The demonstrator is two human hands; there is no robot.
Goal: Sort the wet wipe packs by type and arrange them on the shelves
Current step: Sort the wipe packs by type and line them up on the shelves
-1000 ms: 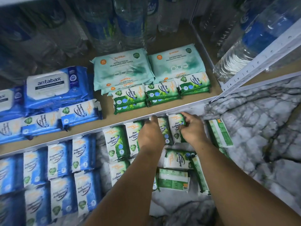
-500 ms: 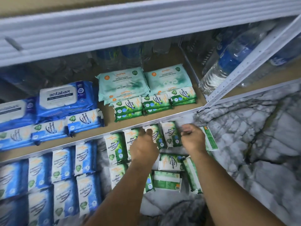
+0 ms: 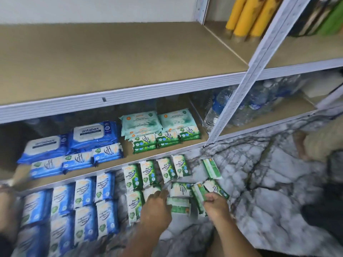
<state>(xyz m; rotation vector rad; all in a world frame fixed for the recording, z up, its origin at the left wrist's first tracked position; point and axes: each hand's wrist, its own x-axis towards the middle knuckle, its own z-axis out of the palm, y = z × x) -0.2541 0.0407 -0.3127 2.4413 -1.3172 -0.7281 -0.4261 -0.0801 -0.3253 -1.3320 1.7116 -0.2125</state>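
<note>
Pack point(image 3: 215, 188), green, pinched in right hand point(image 3: 216, 205); left hand point(image 3: 156, 208), 9 o'clock of it, touches floor packs point(image 3: 178, 205); grip I cannot tell.

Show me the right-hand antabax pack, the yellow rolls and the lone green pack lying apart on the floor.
right-hand antabax pack point(image 3: 88, 132): head view, on its white lid label.
yellow rolls point(image 3: 247, 15): head view, on the middle roll's side.
lone green pack point(image 3: 212, 168): head view, middle of its face.

White metal shelving unit point(image 3: 259, 58): perforated upright posts, tan boards. The lower board point(image 3: 128, 154) sits just above the floor point(image 3: 269, 182). Floor pattern: grey-white marble with dark veins. Plain pale wall point(image 3: 92, 8) behind. Light is dimmer beneath the upper board point(image 3: 111, 58)
</note>
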